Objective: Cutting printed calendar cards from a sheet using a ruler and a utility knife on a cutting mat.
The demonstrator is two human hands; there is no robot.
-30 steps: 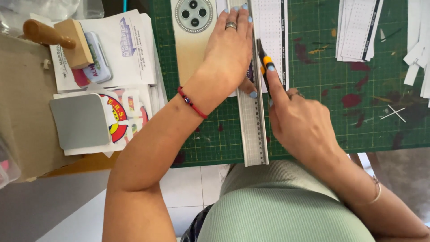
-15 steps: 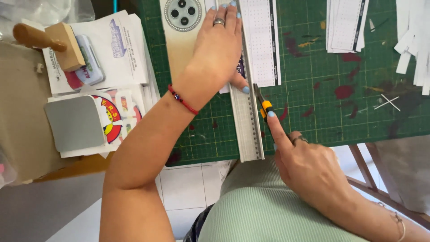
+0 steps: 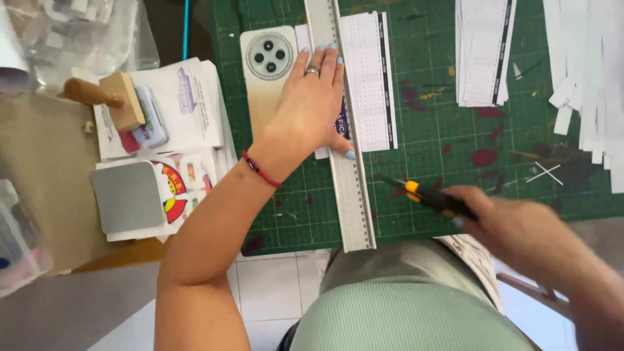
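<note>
Head view: at 9 o'clock, off the bench edge, a clear plastic tub (image 3: 16, 250) shows blurred pink and blue contents I cannot make out; at 11 o'clock lies a crumpled clear bag (image 3: 97, 32) with small pale pieces inside.

The green cutting mat (image 3: 448, 130) fills the middle and runs to the near bench edge at 6 o'clock. The metal ruler (image 3: 354, 208) lies across it from 12 to 6 o'clock, its near end reaching that edge. Bare mat lies open right of the ruler toward 3 o'clock; a stack of printed sheets (image 3: 484, 52) at 1 o'clock and loose paper strips (image 3: 585, 78) at 2 o'clock crowd the far right.

My left hand (image 3: 312, 110) is spread flat, fingers apart, pressing on the ruler and the printed sheet (image 3: 370, 84) that lies just right of the ruler, thumb tip on the ruler's face. A phone (image 3: 266, 78) lies face down just left of this hand.

My right hand (image 3: 513, 227), blurred, at 4 o'clock is closed around the yellow-and-black craft knife (image 3: 422, 195). The knife's tip points toward 9 o'clock, near the ruler's right edge but apart from it, over bare mat.

At 9 to 10 o'clock a wooden-handled stamp (image 3: 110, 97) rests on paper cards (image 3: 188, 97), with a grey pad (image 3: 127, 195) below.
</note>
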